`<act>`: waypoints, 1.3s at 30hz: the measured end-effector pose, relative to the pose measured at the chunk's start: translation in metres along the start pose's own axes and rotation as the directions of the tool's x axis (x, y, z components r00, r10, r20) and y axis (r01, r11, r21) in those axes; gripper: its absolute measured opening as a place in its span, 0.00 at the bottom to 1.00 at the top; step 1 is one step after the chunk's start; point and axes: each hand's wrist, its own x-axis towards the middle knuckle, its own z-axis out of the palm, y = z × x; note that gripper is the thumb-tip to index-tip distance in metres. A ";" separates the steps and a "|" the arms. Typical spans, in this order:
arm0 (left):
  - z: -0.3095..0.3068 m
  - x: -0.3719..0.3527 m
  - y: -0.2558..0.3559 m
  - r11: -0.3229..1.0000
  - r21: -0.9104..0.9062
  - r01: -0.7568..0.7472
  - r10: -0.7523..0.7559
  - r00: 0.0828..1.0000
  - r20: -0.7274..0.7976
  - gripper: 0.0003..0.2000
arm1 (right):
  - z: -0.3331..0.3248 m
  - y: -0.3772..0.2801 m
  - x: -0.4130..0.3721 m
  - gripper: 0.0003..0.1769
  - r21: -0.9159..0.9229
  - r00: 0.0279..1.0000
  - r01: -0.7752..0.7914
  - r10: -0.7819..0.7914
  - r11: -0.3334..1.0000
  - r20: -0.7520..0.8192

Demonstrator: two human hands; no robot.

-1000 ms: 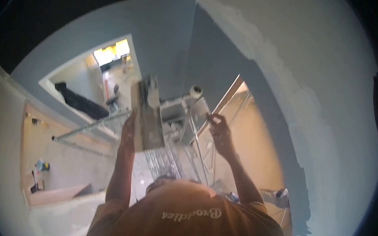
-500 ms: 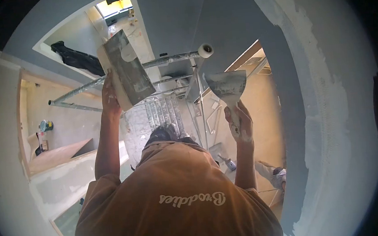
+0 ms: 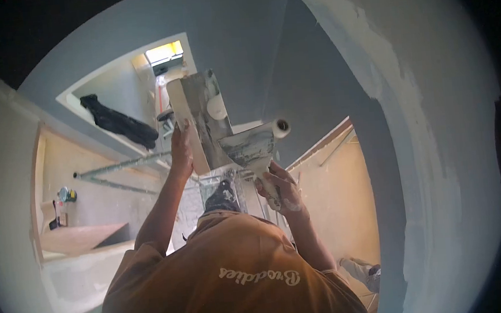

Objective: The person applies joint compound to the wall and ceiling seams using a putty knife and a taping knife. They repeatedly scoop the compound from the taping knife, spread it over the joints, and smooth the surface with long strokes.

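My left hand (image 3: 183,153) is wrapped round the pale long side of a rectangular grey metal plate (image 3: 200,110), held up in front of me. A white dab of filler (image 3: 216,107) sits on the plate's smeared face. In my right hand (image 3: 286,190) is a wide filling knife (image 3: 248,148), gripped by its pale, filler-caked handle (image 3: 270,195). The flared blade is streaked with grey and white, and its left corner overlaps the lower right of the plate. White smears mark the fingers of my right hand.
Metal platform rails (image 3: 119,165) run below, one with a round tube end (image 3: 282,128). A grey wall (image 3: 236,46) with a pale filler band (image 3: 401,86) curves round to the right. Black cloth (image 3: 120,124) hangs in an opening. Another person (image 3: 362,272) is low at right.
Both hands have come together: the plate moved right and more upright, while the filling knife moved left and down until its blade overlapped the plate. The view has shifted slightly.
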 end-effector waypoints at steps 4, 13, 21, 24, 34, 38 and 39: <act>-0.049 0.101 -0.091 0.782 0.418 -0.463 0.362 0.883 0.300 0.27 | 0.003 -0.022 0.074 0.22 0.106 1.000 -0.009 0.009 0.994 0.008; 0.038 0.139 0.033 0.856 0.457 -0.240 0.065 0.928 0.366 0.23 | 0.027 -0.115 0.196 0.21 -0.170 0.947 0.320 -0.310 0.932 0.082; 0.026 0.217 0.024 0.910 -0.248 0.333 -0.102 0.759 0.644 0.33 | 0.042 -0.129 0.215 0.40 -0.847 0.784 0.372 -0.360 -0.379 0.505; 0.036 0.233 0.041 0.971 -0.209 0.116 0.046 0.767 0.640 0.34 | 0.017 -0.127 0.230 0.39 -0.795 0.824 0.202 -0.340 -0.573 0.454; 0.029 0.274 0.072 0.988 -0.146 0.053 -0.017 0.972 0.236 0.25 | -0.019 -0.155 0.189 0.24 -0.495 0.980 0.138 -0.191 0.858 -0.057; 0.055 0.269 0.094 0.897 0.275 -0.345 0.272 0.923 0.272 0.24 | 0.038 -0.106 0.189 0.22 -0.242 0.998 0.033 -0.047 0.970 -0.052; 0.063 0.262 0.103 0.835 0.400 -0.377 0.264 0.913 0.310 0.24 | 0.035 -0.096 0.201 0.22 -0.192 0.999 0.031 -0.035 0.981 -0.014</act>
